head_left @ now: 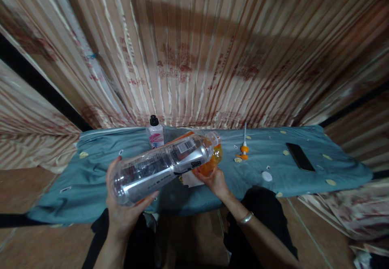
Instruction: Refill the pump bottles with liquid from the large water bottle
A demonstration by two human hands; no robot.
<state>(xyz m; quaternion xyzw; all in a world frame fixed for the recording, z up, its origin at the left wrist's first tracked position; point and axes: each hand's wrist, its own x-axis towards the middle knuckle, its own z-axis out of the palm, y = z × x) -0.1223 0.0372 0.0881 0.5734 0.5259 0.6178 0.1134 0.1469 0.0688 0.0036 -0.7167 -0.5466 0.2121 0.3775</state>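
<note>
My left hand is wrapped round the base end of a large clear plastic bottle with a printed label. The bottle is tilted, its uncapped neck pointing right and slightly up. Closed round an orange bottle is my right hand; the clear bottle's neck overlaps the top of it. Whether the two necks touch is hidden. An orange pump head with a pale tube lies on the cloth to the right. Nearer me is a round white cap.
A small bottle with a black cap and pink label stands at the back left. A dark phone lies to the right. Under everything is a blue-green cloth with yellow spots. Patterned curtains hang behind it.
</note>
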